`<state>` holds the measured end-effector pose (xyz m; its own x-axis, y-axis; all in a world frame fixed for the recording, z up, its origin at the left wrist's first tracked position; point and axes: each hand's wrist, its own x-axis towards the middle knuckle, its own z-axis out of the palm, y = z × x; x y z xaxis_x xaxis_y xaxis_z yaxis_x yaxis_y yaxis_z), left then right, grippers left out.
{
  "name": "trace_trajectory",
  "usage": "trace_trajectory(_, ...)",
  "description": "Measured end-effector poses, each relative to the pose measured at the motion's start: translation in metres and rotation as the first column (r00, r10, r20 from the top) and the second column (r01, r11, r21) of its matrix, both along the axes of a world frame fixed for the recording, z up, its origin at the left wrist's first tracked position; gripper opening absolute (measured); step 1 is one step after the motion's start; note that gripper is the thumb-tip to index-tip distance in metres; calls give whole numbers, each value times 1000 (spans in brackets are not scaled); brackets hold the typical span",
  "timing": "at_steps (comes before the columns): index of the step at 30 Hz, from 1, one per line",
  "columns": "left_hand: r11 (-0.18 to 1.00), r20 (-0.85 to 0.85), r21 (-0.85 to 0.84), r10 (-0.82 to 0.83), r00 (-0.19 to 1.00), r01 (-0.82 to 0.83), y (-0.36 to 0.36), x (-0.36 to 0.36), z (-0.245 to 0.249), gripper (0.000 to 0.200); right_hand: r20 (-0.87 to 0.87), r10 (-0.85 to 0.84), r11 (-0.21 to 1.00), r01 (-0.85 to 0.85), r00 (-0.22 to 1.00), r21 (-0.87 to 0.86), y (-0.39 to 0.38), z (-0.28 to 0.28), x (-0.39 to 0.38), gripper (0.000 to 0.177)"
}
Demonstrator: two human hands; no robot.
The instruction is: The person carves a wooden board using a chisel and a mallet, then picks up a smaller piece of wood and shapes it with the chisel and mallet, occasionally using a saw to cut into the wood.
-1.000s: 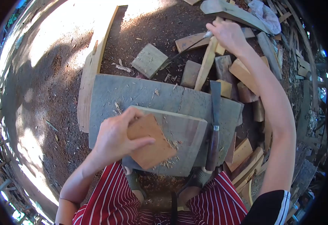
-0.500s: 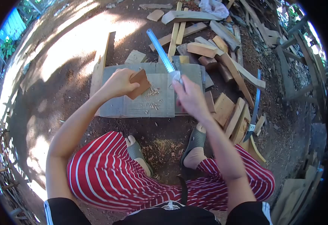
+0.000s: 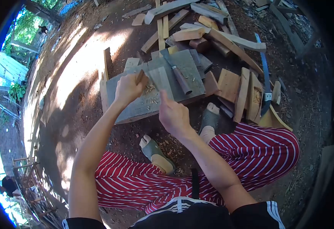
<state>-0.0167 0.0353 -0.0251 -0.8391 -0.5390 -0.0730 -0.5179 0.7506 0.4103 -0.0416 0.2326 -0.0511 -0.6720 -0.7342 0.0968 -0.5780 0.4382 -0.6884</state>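
Note:
My left hand (image 3: 128,89) is closed around a small flat brown wood piece (image 3: 142,78), holding it upright over the left part of a low grey wooden block (image 3: 136,105). Shavings (image 3: 151,100) lie beside it. My right hand (image 3: 175,117) is closed at the block's front edge on a saw, whose pale blade (image 3: 160,79) is smeared by motion close to the brown piece; its handle is hidden in the fist. A dark-bladed tool with a wooden handle (image 3: 181,81) lies on the block's right part.
Wood offcuts (image 3: 227,84) lie right of the block, with a long curved blade (image 3: 265,65) beyond them. More boards (image 3: 171,10) are piled behind. My sandalled feet (image 3: 151,149) are in front of the block. A person (image 3: 9,185) is partly visible at the far left.
The view has turned, and the block appears tilted. My right hand has come down and nearer to me, and the raised saw blade has dropped beside the brown piece. The wooden-handled tool now shows.

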Motion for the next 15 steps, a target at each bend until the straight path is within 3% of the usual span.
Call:
trace_trajectory(4, 998, -25, 8, 62, 998, -61, -11, 4, -13, 26, 4, 83, 992, -84, 996, 91, -36, -5, -16, 27)
trace_trajectory(7, 996, -67, -87, 9, 998, -15, -4, 6, -9, 28, 7, 72, 997, -72, 997, 40, -59, -26, -38, 26)
trace_trajectory(9, 993, -12, -1, 115, 993, -115, -7, 4, -7, 29, 13, 60, 996, -61, 998, 66, -46, -27, -18, 26)
trace_trajectory(13, 994, -56, 33, 104, 993, -102, -18, 8, -8, 31, -11, 78, 984, -75, 997, 159, -23, -19, -4, 25)
trace_trajectory(15, 975, -184, 169, 178, 967, -148, -31, 14, -20, 34, -64, 96, 986, -86, 993, 144, -31, -29, -6, 27)
